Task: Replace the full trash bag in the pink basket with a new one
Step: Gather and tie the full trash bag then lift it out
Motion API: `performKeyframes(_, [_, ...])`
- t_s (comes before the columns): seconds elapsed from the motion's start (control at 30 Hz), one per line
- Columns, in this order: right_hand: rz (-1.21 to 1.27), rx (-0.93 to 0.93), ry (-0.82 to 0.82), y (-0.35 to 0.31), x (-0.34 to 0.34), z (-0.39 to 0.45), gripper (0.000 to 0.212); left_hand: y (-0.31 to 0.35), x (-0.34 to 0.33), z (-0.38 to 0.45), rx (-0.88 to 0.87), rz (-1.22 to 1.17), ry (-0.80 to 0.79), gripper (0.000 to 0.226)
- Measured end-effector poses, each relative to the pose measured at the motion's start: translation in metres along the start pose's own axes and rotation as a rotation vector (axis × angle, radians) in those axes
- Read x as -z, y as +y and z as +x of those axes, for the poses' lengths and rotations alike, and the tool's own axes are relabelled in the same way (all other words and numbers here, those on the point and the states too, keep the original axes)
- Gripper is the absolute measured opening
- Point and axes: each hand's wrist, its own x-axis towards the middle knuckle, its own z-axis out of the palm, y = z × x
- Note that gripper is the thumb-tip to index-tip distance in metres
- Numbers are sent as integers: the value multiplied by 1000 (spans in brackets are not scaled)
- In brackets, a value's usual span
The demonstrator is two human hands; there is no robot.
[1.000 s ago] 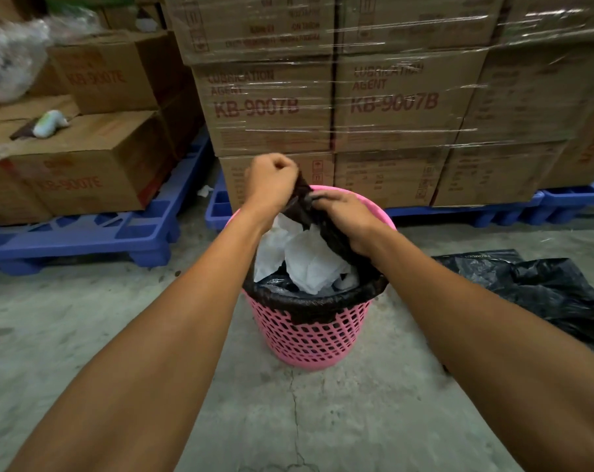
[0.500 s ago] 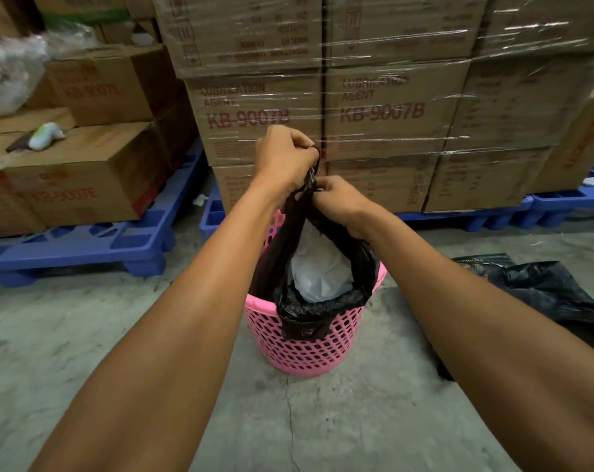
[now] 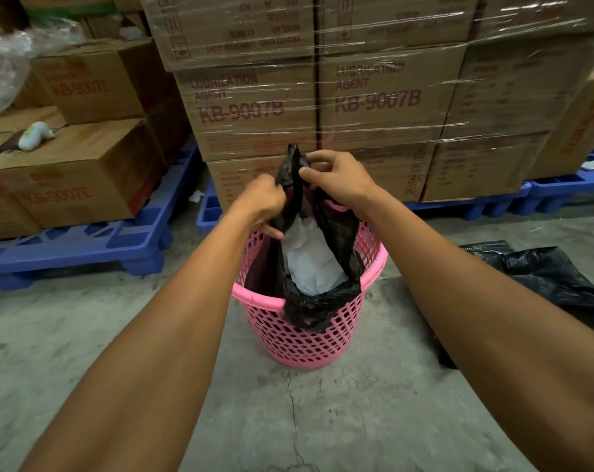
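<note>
Head view, sole view. Item: pink basket (image 3: 309, 338), openwork plastic, upright on the concrete floor (image 3: 374, 413), near the front edge of a blue pallet (image 3: 466, 207) loaded with shrink-wrapped cartons (image 3: 384, 97). Item: full trash bag (image 3: 322, 311), black film, seated inside the basket; its near hem hangs folded over the basket's front rim, while its far edges are drawn up into a peak above the mouth. Contents: crumpled white paper (image 3: 309, 264), showing through the gap between the raised edges. Left hand (image 3: 264, 202): grip closed in a fist around a gathered strand of film on the left side of the peak. Right hand (image 3: 336, 182): grip nearly closed, thumb and fingers pinching the upper strand, the remaining fingers loosely curled; both hands touch film only, not the basket. Item: new bag (image 3: 541, 277), black, lying crumpled on the floor to the right of the basket, well apart from both hands. Hazards, as judged: the front hem draped over the rim may snag when the bag is lifted, tipping the light basket or stretching the thin film until it tears; the mouth is not closed, so paper may spill through the gap if the bag tilts; a knot pulled on only part of the edge may slip loose under the load. Remaining, as judged: closing, lifting out, relining.
</note>
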Motion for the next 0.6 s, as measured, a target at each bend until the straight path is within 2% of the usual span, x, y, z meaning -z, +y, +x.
performKeyframes(0.07, [-407,-76,8,13,8,-4,77,6,3,4,-1,-134,50,33])
performKeyframes(0.13, [-636,-318,-180,15,13,-12,113,6,3,4,27,-203,54,33])
performKeyframes(0.17, [-750,-393,-277,12,16,-17,120,5,2,4,35,-200,52,32])
performKeyframes(0.2, [-873,-431,-355,8,18,-20,121,3,0,6,34,-190,52,30])
performKeyframes(0.23, [-969,-441,-412,4,21,-23,111,2,-2,6,25,-178,58,27])
performKeyframes(0.27, [-998,-441,-471,-1,22,-23,91,2,-4,7,11,-168,69,25])
performKeyframes(0.3, [-938,-424,-507,-1,23,-22,70,4,-5,7,-5,-151,80,24])
performKeyframes(0.37, [-591,-409,-487,2,19,-18,39,6,-5,9,-40,-105,89,25])
performKeyframes(0.43, [-106,-355,-321,0,14,-15,15,9,-6,8,-86,-94,82,24])
performKeyframes(0.47, [147,-311,-234,-3,13,-12,12,11,-6,8,-116,-106,85,24])
performKeyframes(0.53, [625,-250,-76,-10,10,-5,21,16,-7,6,-164,-142,101,21])
performKeyframes(0.6, [906,-259,109,-12,9,0,27,19,-6,4,-201,-169,98,17])
